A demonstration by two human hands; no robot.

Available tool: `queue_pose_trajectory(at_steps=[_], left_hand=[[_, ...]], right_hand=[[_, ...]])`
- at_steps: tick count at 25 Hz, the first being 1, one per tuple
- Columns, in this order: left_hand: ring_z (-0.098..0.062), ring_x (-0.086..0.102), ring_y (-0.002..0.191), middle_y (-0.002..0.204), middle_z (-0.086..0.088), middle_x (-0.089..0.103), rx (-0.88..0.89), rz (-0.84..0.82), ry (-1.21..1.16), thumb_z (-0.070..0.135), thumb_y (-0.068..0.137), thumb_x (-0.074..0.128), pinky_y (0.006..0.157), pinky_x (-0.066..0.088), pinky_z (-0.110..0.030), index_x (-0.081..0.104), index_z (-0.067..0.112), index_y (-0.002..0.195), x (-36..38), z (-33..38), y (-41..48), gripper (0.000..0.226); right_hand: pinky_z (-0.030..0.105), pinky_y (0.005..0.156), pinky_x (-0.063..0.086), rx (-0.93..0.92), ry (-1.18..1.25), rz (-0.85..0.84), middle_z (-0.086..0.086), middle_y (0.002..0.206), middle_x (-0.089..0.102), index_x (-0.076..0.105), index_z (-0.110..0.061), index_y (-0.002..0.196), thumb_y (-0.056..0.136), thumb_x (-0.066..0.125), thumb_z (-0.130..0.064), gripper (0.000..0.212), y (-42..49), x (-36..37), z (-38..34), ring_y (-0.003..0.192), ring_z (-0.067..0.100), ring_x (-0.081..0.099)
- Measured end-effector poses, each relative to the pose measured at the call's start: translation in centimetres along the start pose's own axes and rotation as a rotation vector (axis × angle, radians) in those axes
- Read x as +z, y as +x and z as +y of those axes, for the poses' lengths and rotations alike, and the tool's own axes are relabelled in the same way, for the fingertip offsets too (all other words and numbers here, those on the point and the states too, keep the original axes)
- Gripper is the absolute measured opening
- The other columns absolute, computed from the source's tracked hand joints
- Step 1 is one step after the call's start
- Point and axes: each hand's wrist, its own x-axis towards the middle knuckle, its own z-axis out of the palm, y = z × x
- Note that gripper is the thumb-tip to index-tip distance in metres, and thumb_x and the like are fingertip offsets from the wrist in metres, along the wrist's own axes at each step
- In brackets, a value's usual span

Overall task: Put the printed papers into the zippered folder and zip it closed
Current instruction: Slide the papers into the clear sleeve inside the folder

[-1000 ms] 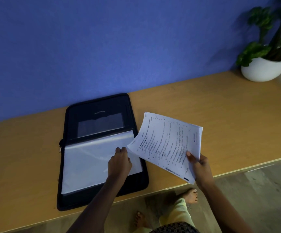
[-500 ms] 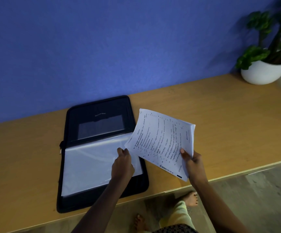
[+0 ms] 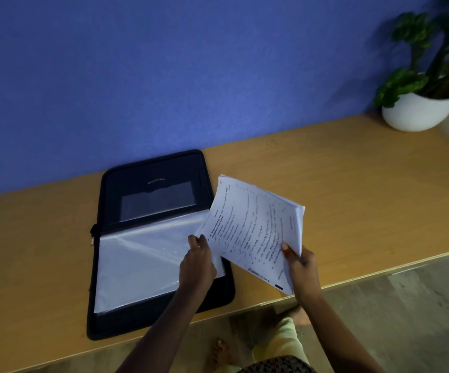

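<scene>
So, right hand (image 3: 300,263) grips the printed papers (image 3: 255,227) at their 5 o'clock corner; left hand (image 3: 197,265) pinches the zippered folder's (image 3: 137,170) clear sleeve (image 3: 140,267), presumably holding it open for them.

Print on papers (image 3: 255,227) and folder (image 3: 153,168) logo, both illegible

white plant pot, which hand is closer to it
Right. The right hand, gripping the printed white papers, is left of the round white plant pot; the left hand sits further left, over the open black zippered folder.
</scene>
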Motion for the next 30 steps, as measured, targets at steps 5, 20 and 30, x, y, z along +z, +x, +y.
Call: queue_pose_trajectory(at_steps=[5, 20, 30], left_hand=[[-0.018, 0.065, 0.094, 0.128, -0.005, 0.047, 0.067, -0.044, -0.001, 0.045, 0.083, 0.06, 0.072, 0.055, -0.024, 0.035, 0.021, 0.139, 0.3, -0.7, -0.7, 0.067], [-0.026, 0.063, 0.082, 0.096, -0.006, 0.07, -0.313, -0.054, -0.179, 0.021, 0.084, 0.054, 0.067, 0.046, -0.03, 0.063, 0.018, 0.093, 0.6, -0.5, 9.2, 0.013], [-0.025, 0.057, 0.071, 0.089, -0.009, 0.071, -0.381, 0.176, -0.332, 0.027, 0.091, 0.05, 0.063, 0.042, -0.031, 0.067, 0.022, 0.093, -1.5, 0.0, 11.4, 0.018]], right_hand=[[0.033, 0.06, 0.058, 0.144, 0.007, -0.069, 0.009, 0.086, 0.074, 0.066, -0.004, 0.099, 0.093, 0.06, -0.019, 0.017, -0.5, -0.4, 1.9, 0.072, 0.022, 0.072], [0.057, 0.08, 0.057, 0.388, 0.154, -0.14, 0.02, 0.1, 0.075, 0.067, 0.0, 0.107, 0.089, 0.063, -0.017, 0.025, 0.7, -4.3, 4.3, 0.091, 0.04, 0.071], [0.042, 0.07, 0.057, 0.301, -0.108, -0.297, 0.021, 0.094, 0.076, 0.075, -0.002, 0.092, 0.094, 0.061, -0.013, 0.017, 6.1, -5.4, 0.2, 0.085, 0.036, 0.073]])
